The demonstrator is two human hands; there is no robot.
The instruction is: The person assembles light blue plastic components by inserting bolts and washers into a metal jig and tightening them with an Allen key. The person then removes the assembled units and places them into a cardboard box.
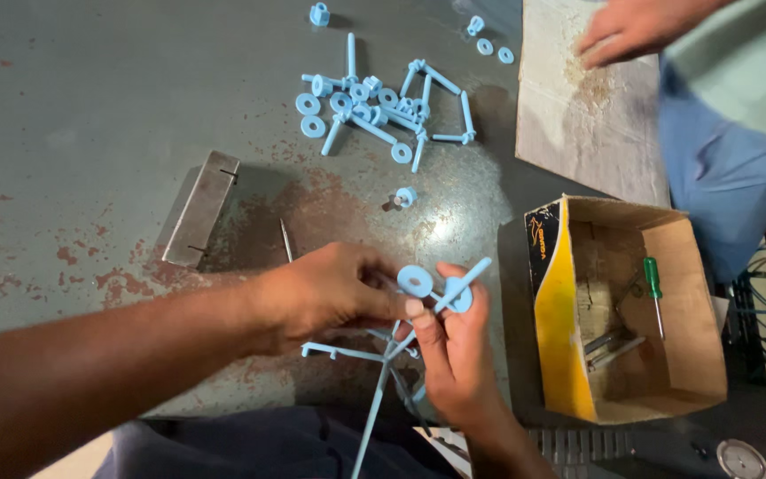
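Left hand (pixel 330 288): closed, fingers curled around a light-blue plastic sprue (pixel 383 355) of moulded parts, gripped at its upper end. Right hand (pixel 456 341): closed on the same sprue from below, thumb pressed beside a round blue washer (pixel 415 280) that is attached to the frame. The sprue is held just above the near edge of the worn green metal table (pixel 90 115), its thin runners hanging down toward the lap. Farther up the table, a heap of loose blue bolts and washers (pixel 374 106) is spread. A small metal bracket (pixel 199 207) lies to the left. An open cardboard box (pixel 631 306) containing a green-handled screwdriver (pixel 654 293) stands to the right. Another person's hand (pixel 631 31) rests on a cardboard sheet (pixel 578 124), top right.
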